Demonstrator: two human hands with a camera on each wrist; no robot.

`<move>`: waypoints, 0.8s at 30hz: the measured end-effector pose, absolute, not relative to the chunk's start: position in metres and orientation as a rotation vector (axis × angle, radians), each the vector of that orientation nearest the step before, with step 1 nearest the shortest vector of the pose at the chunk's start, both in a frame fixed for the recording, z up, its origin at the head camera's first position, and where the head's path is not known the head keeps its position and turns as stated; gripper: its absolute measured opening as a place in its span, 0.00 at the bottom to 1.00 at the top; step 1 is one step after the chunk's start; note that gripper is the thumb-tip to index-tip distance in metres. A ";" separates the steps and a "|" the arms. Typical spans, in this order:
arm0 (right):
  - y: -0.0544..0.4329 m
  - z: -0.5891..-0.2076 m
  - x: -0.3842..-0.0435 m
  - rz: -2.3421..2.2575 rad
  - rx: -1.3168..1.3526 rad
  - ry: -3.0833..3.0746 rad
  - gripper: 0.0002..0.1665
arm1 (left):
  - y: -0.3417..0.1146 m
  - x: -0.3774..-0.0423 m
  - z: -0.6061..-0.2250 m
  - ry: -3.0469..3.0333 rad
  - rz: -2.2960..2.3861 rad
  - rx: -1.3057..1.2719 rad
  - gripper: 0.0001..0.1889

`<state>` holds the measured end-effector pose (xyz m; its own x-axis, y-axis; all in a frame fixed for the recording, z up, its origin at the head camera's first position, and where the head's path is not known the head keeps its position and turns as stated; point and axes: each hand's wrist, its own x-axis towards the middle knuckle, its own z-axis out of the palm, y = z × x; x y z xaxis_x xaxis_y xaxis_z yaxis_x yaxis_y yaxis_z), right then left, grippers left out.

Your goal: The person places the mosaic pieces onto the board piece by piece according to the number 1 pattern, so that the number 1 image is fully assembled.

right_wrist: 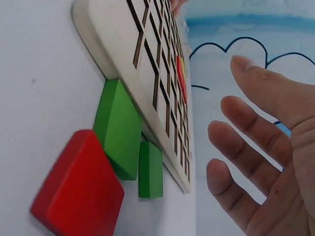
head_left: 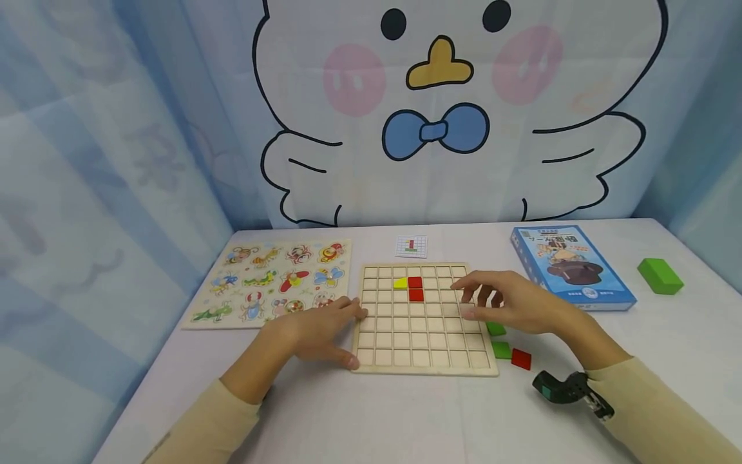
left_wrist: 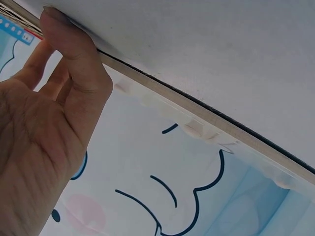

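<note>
We see a flat, pale grid board [head_left: 429, 341] holding two red squares [head_left: 415, 295] and a yellow piece [head_left: 400, 283]; beside its right edge, green tiles [head_left: 501, 350] and a red tile [head_left: 521, 359].

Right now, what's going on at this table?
A person's left hand touches the left side of a wooden grid board. Their right hand hovers at its right side, holding nothing. One yellow tile and two red tiles sit in its cells; two green tiles and a third red tile lie by its right edge. A pattern card lies beyond.

Left thumb [head_left: 344, 358] spread, right fingers [right_wrist: 235, 142] loosely bent
</note>
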<state>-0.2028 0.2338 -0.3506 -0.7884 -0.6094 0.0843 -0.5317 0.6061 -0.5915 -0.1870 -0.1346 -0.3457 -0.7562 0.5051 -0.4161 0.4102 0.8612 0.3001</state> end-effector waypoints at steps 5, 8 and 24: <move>0.239 -0.351 -0.201 -0.933 -0.951 2.706 0.29 | -0.134 -0.186 -0.345 2.537 0.257 0.666 0.45; 0.243 -0.349 -0.198 -0.936 -0.964 2.712 0.29 | -0.134 -0.187 -0.345 2.538 0.245 0.672 0.45; 0.276 -0.336 -0.177 -0.880 -0.882 2.759 0.32 | -0.130 -0.188 -0.342 2.540 0.236 0.703 0.43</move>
<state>-0.1768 0.2760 -0.3363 -0.8243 -0.5624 0.0649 -0.4960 0.6622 -0.5616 -0.1880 -0.1297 -0.3421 -0.7471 0.5216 -0.4121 0.4368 0.8525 0.2872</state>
